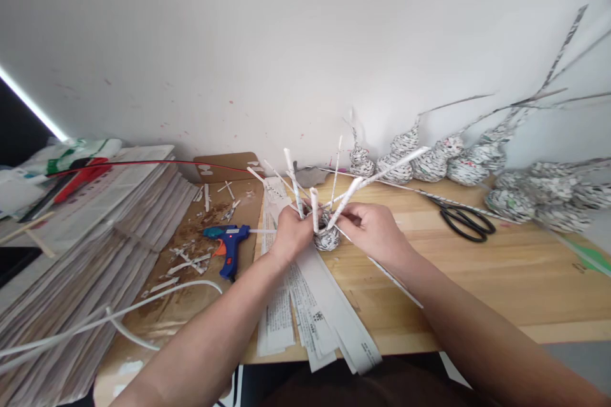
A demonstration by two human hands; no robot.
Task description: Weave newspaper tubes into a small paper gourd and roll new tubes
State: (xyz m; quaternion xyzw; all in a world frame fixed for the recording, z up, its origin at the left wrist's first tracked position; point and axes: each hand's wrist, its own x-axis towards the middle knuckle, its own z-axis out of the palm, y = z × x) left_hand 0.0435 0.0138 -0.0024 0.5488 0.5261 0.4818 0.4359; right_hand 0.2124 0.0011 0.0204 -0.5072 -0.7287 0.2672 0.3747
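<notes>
A small round woven newspaper basket [327, 241] stands on the wooden table between my hands, with several white rolled-paper rods sticking up and outward from it. My left hand [296, 232] is closed on the basket's left side. On the right, my right hand [372, 227] pinches a thin rolled-paper strip [395, 281] by the basket's rim, and the strip's loose end trails down under my forearm. The fingertips of both hands are partly hidden by the rods. Flat newspaper strips [329, 305] lie fanned out beneath the basket and toward the table's front edge.
A blue hot glue gun [231, 247] lies left of my hands among paper scraps [191, 262]. Stacked newspapers [119, 222] fill the far left. Black-handled scissors [465, 221] lie on the right. Several woven gourd-like paper pieces [432, 159] line the wall, some with long protruding rods.
</notes>
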